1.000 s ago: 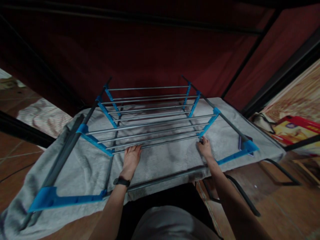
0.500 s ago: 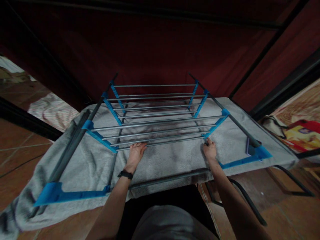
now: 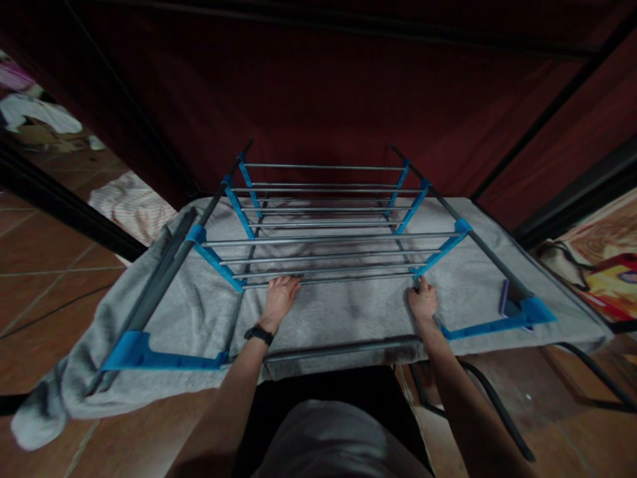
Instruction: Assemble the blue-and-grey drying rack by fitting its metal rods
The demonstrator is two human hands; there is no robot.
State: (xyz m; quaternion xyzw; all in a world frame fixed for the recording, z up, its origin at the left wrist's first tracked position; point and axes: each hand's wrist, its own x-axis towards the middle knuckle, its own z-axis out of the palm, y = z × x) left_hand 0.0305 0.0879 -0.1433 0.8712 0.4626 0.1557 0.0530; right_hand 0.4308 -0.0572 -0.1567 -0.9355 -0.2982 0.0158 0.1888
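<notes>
A metal drying rack with grey tubes and blue plastic joints (image 3: 452,232) spans the grey blanket in front of me. Several thin rods (image 3: 328,256) run across between its blue side pieces. My left hand (image 3: 279,299), with a dark band on the wrist, has its fingers curled at the nearest rod, close to the left blue piece. At that rod's right end, my right hand (image 3: 422,300) grips by the blue corner; its fingertips are partly hidden. Larger blue corner pieces (image 3: 164,359) sit on the frame's near ends.
The grey blanket (image 3: 338,312) covers a table or bench with dark metal legs (image 3: 497,411). A phone-like object (image 3: 505,299) lies beneath the right frame tube. A dark red panel (image 3: 328,99) stands behind. Striped cloth (image 3: 132,206) lies at left; a red-yellow package (image 3: 617,279) is at right.
The view has turned slightly left, so the rack and both hands appear farther right. Both hands keep about the same places on the rack.
</notes>
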